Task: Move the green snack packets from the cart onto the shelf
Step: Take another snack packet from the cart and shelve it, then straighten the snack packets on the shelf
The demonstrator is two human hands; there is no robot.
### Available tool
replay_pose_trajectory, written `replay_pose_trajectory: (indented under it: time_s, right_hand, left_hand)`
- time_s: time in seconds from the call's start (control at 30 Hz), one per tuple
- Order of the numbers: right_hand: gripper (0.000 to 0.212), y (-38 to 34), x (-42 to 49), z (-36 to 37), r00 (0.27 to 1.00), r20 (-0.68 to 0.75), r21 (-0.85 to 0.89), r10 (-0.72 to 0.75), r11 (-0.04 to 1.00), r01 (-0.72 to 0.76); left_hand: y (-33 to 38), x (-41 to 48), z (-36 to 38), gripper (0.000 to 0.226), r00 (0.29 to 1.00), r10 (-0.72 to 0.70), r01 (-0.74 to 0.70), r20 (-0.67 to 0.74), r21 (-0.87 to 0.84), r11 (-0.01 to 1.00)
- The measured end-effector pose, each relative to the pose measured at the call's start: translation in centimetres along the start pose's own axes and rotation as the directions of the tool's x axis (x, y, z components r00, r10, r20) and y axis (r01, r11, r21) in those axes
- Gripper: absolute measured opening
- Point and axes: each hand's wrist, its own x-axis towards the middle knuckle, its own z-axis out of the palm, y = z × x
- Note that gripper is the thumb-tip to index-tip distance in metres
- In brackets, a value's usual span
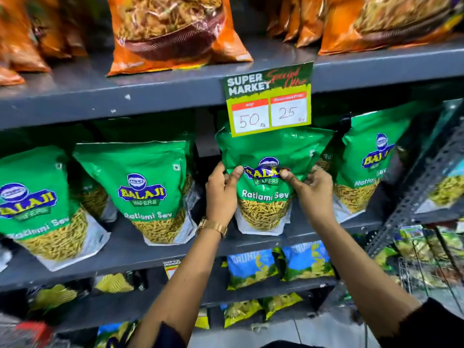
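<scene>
- The step in hand looks like the placing itself: a green snack packet [266, 182] stands upright on the middle shelf [155, 257], just under the price tag [268, 99], and both hands are on it.
- The left hand [221, 192] grips the packet's left edge, thumb pressed on the front by the logo and the other fingers [218, 169] curled round behind.
- The right hand [311, 189] pinches the right edge the same way, thumb on the front, fingers wrapped behind.
- The packet's base appears to rest on the shelf, in the gap between the packet to its left [148, 187] and the packet to its right [364, 167].
- The next move probably calls for squaring the packet up in line with the row, then letting go with both hands so that it stands without tipping forward.
- The cart [426, 267], seen in part at the lower right, holds more packets, so more trips seem to remain.
</scene>
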Motion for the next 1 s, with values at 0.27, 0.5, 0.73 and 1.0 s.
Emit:
replay_pose_trajectory:
  time_s: [0.27,0.5,0.73,1.0]
  right_hand:
    - [0.024,1.9,0.9,0.9,0.998,0.045,0.047,0.033,0.998,-0.035]
    - [0.038,0.9,-0.3,-1.1,0.992,0.108,0.156,0.064,0.984,-0.081]
    - [0.006,1.0,-1.4,-8.2,0.983,-0.176,-0.032,-0.057,0.998,0.053]
    - [0.025,5.0,-1.0,-13.8,0.908,-0.377,-0.037,0.184,0.976,-0.214]
  left_hand:
    - [-1.7,0.3,0.4,0.011,0.995,-0.099,0.097,-0.015,-0.092,0.991]
    - [-0.3,-4.1,1.8,0.074,0.981,0.121,-0.090,-0.151,0.198,0.976]
    - [0.2,-7.8,5.2,0.077,0.903,0.428,-0.340,-0.045,0.536,0.773]
    - [0.6,-9.1,12.1,0.041,0.899,0.046,-0.023,0.436,-0.057,0.998]
